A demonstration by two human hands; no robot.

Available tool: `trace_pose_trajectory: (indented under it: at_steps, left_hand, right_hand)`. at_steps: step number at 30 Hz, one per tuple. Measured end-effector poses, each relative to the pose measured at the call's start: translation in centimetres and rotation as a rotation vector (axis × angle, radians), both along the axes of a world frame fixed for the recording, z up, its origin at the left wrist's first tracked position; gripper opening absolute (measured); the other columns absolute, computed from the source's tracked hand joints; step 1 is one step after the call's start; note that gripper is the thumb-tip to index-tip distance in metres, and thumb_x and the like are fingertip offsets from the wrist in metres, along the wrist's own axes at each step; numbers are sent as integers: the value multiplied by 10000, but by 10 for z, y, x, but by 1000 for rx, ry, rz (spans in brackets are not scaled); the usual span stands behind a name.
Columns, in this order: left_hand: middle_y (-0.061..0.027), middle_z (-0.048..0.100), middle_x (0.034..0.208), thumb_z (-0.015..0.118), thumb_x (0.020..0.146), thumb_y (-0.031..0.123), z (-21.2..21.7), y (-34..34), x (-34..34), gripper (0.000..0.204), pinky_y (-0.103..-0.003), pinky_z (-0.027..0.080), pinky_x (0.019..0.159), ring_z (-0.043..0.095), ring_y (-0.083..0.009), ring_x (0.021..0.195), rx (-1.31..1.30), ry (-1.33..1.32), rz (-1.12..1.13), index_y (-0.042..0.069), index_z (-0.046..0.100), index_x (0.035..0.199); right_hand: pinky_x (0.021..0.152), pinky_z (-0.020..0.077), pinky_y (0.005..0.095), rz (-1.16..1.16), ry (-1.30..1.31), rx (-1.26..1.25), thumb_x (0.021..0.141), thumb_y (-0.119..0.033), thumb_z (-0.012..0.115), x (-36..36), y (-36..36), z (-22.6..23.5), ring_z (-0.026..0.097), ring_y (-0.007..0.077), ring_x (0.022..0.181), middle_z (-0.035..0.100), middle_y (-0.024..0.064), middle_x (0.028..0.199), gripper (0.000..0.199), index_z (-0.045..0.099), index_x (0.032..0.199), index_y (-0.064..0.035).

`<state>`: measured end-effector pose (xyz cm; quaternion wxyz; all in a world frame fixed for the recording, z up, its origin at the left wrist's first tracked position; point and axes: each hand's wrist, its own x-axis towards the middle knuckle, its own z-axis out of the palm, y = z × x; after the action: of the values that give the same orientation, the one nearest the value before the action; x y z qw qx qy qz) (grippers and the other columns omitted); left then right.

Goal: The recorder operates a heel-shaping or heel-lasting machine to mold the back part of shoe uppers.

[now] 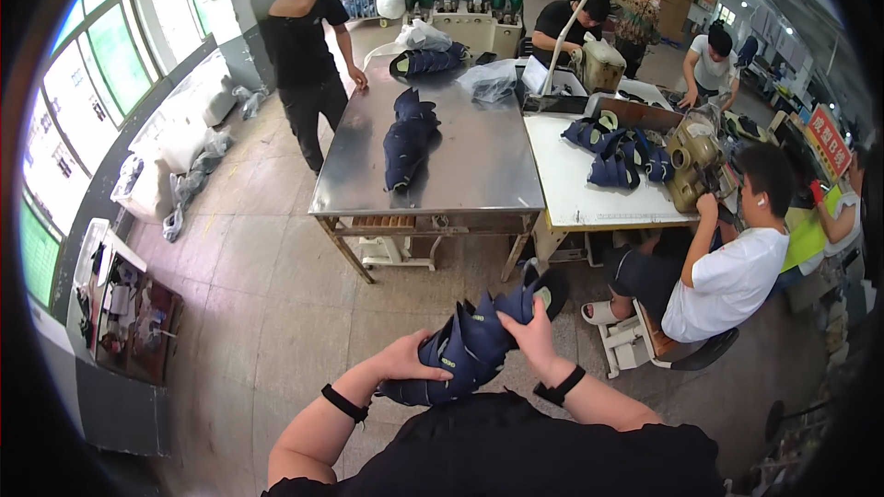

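Close to my body I hold a long bundle of navy blue shoe uppers [471, 350], nested one into another, with small light green marks on them. My left hand [411, 357] is wrapped round the bundle's left part, thumb on top. Toward the other end, my right hand [532, 335] grips it with the thumb pressed on the upper side. A dark upper with a pale lining [549, 293] sticks out beyond my right fingers. Black bands circle both my wrists. The undersides of the bundle and some fingers are hidden.
Ahead stands a metal table [470, 166] bearing another navy bundle [408, 143]. Right of it, a white sewing table [571, 207] carries several uppers [615, 152] and a sewing machine [692, 166]; a seated person [732, 276] works there. Someone stands [304, 46] beyond the table's left side.
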<state>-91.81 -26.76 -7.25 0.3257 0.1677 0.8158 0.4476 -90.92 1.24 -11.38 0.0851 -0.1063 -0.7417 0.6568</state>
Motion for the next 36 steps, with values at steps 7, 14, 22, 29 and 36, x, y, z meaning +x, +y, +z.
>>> trace_pose_trajectory:
  at_steps: [7, 14, 22, 29, 36]
  left_hand:
    - [-213, 629, 1168, 897, 619, 443, -24, 29, -167, 917, -384, 480, 964, 619, -282, 1111, 154, 123, 203, -49, 486, 1274]
    - [-243, 634, 1140, 882, 575, 509, -44, 70, -354, 999, -413, 498, 933, 636, -353, 1079, 82, 303, 463, -16, 430, 1295]
    - [-255, 654, 1072, 878, 577, 501, -79, 93, -514, 979, -418, 517, 884, 656, -370, 1023, -149, 265, 585, -11, 432, 1282]
    - [-253, 602, 1198, 872, 528, 582, -116, 87, -545, 1133, -437, 505, 932, 617, -390, 1104, -270, 57, 467, 9, 384, 1376]
    - [-235, 583, 1203, 879, 546, 529, -106, 87, -563, 1083, -434, 510, 912, 613, -383, 1084, -310, 237, 551, 23, 393, 1371]
  right_hand:
    - [861, 520, 380, 6, 108, 347, 733, -288, 837, -217, 14, 31, 676, 291, 990, 677, 179, 1063, 670, 493, 1226, 7]
    - [870, 512, 350, 155, 240, 306, 771, -296, 821, -463, 24, 18, 664, 261, 997, 656, 190, 1094, 665, 475, 1237, 28]
    - [856, 519, 369, 210, 91, 232, 775, -352, 798, -651, 20, -54, 668, 312, 986, 667, 204, 1061, 629, 495, 1197, 3]
    - [693, 524, 504, 204, -111, 675, 773, -498, 737, -669, 12, -92, 654, 456, 815, 666, 265, 846, 705, 452, 1188, -4]
    - [703, 532, 473, 251, 0, 639, 751, -478, 773, -708, -3, -79, 668, 429, 825, 672, 244, 881, 736, 432, 1193, 1]
